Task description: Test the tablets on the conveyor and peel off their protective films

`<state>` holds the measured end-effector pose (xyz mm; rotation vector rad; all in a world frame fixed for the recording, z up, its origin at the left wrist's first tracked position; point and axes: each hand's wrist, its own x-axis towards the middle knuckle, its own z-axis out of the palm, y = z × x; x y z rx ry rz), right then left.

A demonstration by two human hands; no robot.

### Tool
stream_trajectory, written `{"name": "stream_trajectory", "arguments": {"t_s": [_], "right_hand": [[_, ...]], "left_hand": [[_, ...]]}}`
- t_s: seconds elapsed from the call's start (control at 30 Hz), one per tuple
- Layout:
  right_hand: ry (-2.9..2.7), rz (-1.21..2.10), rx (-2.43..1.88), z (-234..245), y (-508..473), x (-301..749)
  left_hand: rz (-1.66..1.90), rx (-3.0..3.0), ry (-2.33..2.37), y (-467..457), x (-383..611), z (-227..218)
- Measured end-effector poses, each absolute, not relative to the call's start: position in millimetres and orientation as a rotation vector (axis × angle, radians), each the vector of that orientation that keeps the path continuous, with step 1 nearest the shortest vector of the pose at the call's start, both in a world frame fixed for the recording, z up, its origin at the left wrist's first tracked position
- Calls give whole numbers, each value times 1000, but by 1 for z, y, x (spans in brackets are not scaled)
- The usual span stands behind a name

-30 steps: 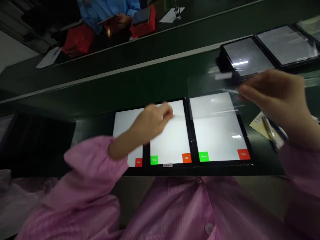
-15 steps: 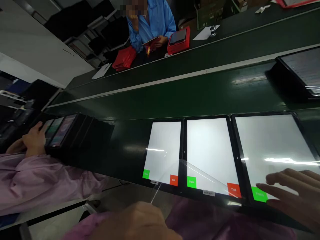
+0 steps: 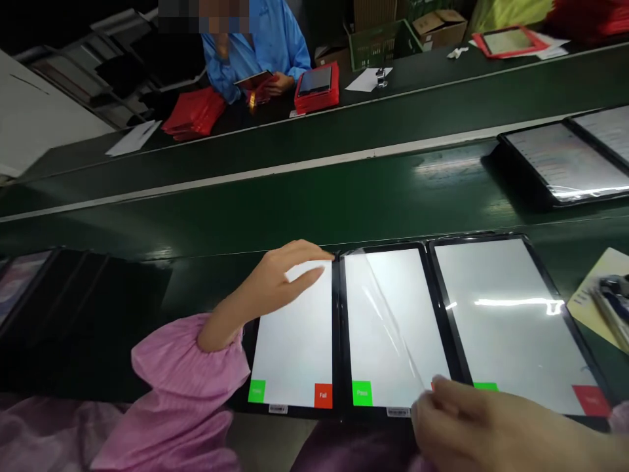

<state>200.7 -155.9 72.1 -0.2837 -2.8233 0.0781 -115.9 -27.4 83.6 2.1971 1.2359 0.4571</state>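
Three tablets with lit white screens lie side by side: a left tablet [image 3: 299, 328], a middle tablet [image 3: 378, 295] and a right tablet [image 3: 506, 334]. Each has a green and a red box at its bottom. A clear film [image 3: 388, 308] with a folded edge slants across the middle tablet. My right hand [image 3: 476, 426] pinches the film's lower end, near that tablet's bottom right corner. Over the upper part of the left tablet is my left hand [image 3: 280, 278], thumb apart from outstretched fingers, which point at the gap between the left and middle tablets. Whether its fingertips touch anything I cannot tell.
More tablets [image 3: 565, 157] lie at the right back, another [image 3: 24, 278] at the far left. A yellowish paper [image 3: 597, 295] with a dark object on it is at right. Across the bench, a person in blue [image 3: 275, 39] holds a tablet between red pouches [image 3: 194, 113].
The view has swung right. My left hand has risen from the bottom edge to the left tablet's top. My right hand has left the right tablet and now pinches the film.
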Motion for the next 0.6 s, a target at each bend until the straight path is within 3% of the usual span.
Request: {"name": "stream_trajectory", "arguments": {"t_s": [0.13,0.2,0.3,0.43,0.6], "right_hand": [[-2719,303,-454,70,-96,199],[-2453,614,-561,67,-55,204],[-2237,797,-836,67,1,218],[-1819,945,-1180,76,33,235],[-1665,914,-1223,83,26,241]], "left_hand": [[188,2052,1445,0,-104,62],[206,1984,1435,5,-103,56],[294,1862,1442,9,-104,53],[386,1773,1452,11,-107,53],[469,1717,1480,11,-107,53]]}}
